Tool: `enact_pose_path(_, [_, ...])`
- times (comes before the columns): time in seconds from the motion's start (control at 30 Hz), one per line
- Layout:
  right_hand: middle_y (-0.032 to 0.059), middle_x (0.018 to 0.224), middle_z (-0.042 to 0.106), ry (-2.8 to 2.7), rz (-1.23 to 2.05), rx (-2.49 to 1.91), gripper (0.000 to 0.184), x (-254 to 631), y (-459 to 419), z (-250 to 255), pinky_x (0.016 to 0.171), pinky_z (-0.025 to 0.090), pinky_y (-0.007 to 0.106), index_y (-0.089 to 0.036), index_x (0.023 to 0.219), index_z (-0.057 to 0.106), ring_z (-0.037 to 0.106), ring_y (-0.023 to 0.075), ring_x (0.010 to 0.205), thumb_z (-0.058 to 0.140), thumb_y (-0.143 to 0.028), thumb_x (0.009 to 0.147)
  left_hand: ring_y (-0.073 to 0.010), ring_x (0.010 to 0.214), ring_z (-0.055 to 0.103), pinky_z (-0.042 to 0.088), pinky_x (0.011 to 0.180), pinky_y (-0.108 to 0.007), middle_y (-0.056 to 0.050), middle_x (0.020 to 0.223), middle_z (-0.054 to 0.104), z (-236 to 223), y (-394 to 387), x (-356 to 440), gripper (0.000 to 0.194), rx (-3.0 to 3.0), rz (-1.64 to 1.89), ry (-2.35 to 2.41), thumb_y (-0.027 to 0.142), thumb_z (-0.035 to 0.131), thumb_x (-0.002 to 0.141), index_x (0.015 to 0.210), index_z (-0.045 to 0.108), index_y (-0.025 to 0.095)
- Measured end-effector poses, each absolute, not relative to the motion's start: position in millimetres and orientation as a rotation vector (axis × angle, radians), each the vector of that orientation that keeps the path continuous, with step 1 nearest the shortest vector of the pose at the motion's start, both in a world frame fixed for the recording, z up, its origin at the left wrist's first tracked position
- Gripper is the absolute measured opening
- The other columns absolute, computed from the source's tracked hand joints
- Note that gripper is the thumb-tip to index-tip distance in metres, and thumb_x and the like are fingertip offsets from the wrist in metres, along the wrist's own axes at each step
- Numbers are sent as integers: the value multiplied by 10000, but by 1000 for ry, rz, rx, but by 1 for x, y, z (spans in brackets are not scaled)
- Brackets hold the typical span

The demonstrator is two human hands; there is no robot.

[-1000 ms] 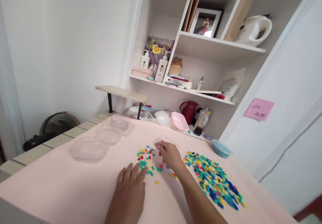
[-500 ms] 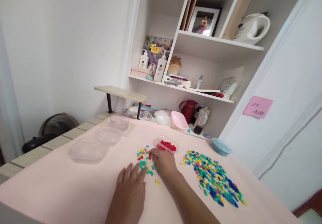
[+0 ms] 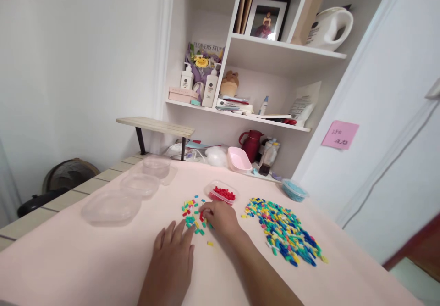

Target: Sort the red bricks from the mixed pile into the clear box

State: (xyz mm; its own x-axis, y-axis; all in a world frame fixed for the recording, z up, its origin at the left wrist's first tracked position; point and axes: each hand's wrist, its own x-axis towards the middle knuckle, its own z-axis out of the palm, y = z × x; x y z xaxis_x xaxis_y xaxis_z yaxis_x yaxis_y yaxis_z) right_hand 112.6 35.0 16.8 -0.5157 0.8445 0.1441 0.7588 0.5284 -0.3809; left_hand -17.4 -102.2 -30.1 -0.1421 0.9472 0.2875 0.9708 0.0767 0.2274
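My right hand (image 3: 222, 218) is low over a small scatter of coloured pieces (image 3: 190, 207), its fingers curled in and its thumb side turned left. At its fingertips shows a small red piece (image 3: 201, 215). Just behind this hand stands a clear plastic box (image 3: 210, 187) holding several red pieces (image 3: 224, 193). My left hand (image 3: 170, 255) lies palm down on the pink cloth, fingers stretched and slightly apart, empty. Its fingertips are close to green pieces (image 3: 199, 231). One yellow piece (image 3: 210, 243) lies alone between the hands.
To the right spreads a large heap of mixed coloured pieces (image 3: 285, 230). Behind it is a clear box of light blue pieces (image 3: 294, 190). Clear containers (image 3: 112, 206) line the left. A small raised shelf (image 3: 154, 126), a pink tub (image 3: 239, 159) and a red jug (image 3: 252, 145) stand at the back.
The camera view has shifted slightly. My right fingertips have drawn a little towards me, and the red piece has moved with them. My left hand remains flat in about the same place.
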Motion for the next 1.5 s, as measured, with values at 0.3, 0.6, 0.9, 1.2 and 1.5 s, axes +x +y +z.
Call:
enact_pose_path(0.3, [-12, 800, 746, -2258, 334, -1287, 148, 123, 39, 20, 639, 370, 255, -292, 870, 772, 646, 169, 757, 625, -296, 857, -295, 1434, 420, 333, 1165, -565, -40, 1517, 521, -29, -103, -17, 511, -2032, -550, -2279, 244, 338, 951, 1415, 539, 322])
enact_pose_path(0.6, [3, 698, 716, -1765, 243, -1390, 244, 156, 67, 20, 586, 387, 263, -258, 837, 777, 640, 187, 679, 565, -375, 871, -281, 1473, 360, 272, 1209, -551, -27, 1562, 456, -17, -104, -13, 539, -2051, -425, -2407, 257, 310, 946, 1447, 503, 293])
enact_pose_path(0.9, [29, 843, 748, -1871, 370, -1067, 242, 150, 65, 13, 720, 466, 289, -242, 942, 782, 645, 187, 738, 552, -299, 896, -284, 1469, 369, 288, 1201, -556, -27, 1550, 474, -18, -103, -14, 533, -2058, -438, -2376, 260, 326, 943, 1441, 509, 306])
enact_pose_path(1.2, [31, 877, 694, -2275, 437, -948, 153, 125, 41, 11, 708, 444, 257, -240, 842, 802, 626, 157, 781, 662, -179, 839, -302, 1435, 418, 335, 1166, -563, -42, 1520, 516, -30, -102, -18, 513, -2027, -515, -2268, 250, 345, 946, 1416, 542, 306])
enact_pose_path(1.5, [8, 891, 732, -2496, 245, -1135, 113, 113, 30, 9, 626, 353, 254, -262, 782, 788, 640, 157, 805, 688, -232, 823, -299, 1423, 437, 350, 1155, -561, -41, 1503, 537, -33, -102, -18, 502, -2012, -560, -2230, 248, 351, 949, 1405, 551, 317])
